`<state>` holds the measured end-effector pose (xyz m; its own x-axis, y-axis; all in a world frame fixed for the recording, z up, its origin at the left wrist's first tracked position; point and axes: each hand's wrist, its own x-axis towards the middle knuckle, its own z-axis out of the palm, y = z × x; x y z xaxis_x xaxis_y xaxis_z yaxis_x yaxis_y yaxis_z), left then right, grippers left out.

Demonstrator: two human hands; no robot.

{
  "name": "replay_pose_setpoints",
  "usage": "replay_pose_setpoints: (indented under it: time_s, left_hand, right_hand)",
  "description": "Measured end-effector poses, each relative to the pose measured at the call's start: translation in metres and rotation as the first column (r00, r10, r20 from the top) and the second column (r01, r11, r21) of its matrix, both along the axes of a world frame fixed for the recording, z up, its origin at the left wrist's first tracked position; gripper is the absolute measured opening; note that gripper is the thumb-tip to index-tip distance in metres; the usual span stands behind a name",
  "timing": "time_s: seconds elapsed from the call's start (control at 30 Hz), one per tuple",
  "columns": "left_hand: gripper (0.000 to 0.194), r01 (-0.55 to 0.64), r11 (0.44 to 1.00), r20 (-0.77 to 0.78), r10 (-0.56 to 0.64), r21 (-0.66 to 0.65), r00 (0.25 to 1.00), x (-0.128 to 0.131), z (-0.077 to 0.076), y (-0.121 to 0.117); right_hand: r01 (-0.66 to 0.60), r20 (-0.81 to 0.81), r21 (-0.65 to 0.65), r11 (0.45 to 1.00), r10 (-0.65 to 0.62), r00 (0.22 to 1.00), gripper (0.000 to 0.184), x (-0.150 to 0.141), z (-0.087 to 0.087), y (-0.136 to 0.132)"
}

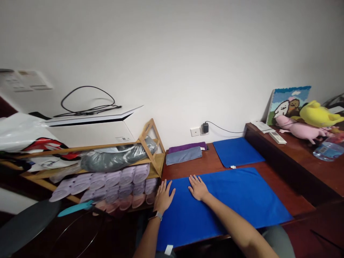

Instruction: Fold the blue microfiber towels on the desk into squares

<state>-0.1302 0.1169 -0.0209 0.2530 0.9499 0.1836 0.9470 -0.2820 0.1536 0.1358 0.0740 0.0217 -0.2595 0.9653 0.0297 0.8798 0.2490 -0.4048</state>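
Note:
A large blue towel point(228, 204) lies spread flat on the dark wooden table point(279, 186). My left hand point(163, 197) rests flat at the towel's left edge, fingers spread, with a watch on the wrist. My right hand point(197, 187) lies flat on the towel's far left part, fingers stretched out. Neither hand holds anything. A smaller folded blue towel point(236, 152) lies behind, near the wall. Folded purple point(187, 147) and grey-blue towels point(184, 156) sit at the back left.
A bamboo rack point(150, 150) to the left holds several rows of lilac and pink slippers point(115, 182) and a grey bundle. A raised wooden ledge point(301, 157) on the right carries plush toys point(309, 123), a remote and a water bottle point(328, 150). A charger is plugged into the wall socket point(205, 128).

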Motion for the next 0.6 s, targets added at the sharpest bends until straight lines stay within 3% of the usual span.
replay_pose_setpoints:
  time_s: [0.07,0.13,0.27,0.37,0.43,0.5,0.6]
  left_hand:
    - [0.066,-0.011,1.000,0.001,0.011,-0.007,1.000,-0.002,-0.003,0.001]
    - [0.067,-0.010,1.000,0.006,0.010,0.008,1.000,-0.003,-0.003,0.001]
    - [0.067,0.001,0.999,0.002,-0.001,0.034,1.000,-0.002,-0.001,0.001]
    - [0.066,-0.014,0.999,0.001,0.014,0.039,1.000,-0.002,0.000,0.002]
    - [0.065,-0.013,0.999,-0.012,0.013,0.050,1.000,-0.003,0.001,0.005]
    - [0.065,0.000,0.998,-0.034,0.002,0.056,0.999,-0.004,0.003,0.008]
    - [0.065,-0.008,0.999,-0.063,0.010,0.040,0.998,-0.004,0.007,0.012]
  right_hand:
    - [-0.002,0.010,-0.002,1.000,0.002,1.000,0.068,0.013,-0.008,0.000]
    - [0.048,0.040,0.001,0.999,-0.048,0.998,0.068,0.054,-0.014,-0.008]
    - [0.293,0.141,-0.009,0.956,-0.289,0.947,0.069,0.190,-0.024,-0.038]
    - [0.511,0.216,-0.011,0.859,-0.497,0.840,0.072,0.293,-0.035,-0.062]
    - [0.600,0.248,-0.006,0.800,-0.580,0.775,0.072,0.341,-0.043,-0.073]
    - [0.636,0.257,0.001,0.772,-0.615,0.746,0.073,0.367,-0.049,-0.079]
    - [0.636,0.246,0.010,0.771,-0.619,0.746,0.075,0.376,-0.053,-0.079]
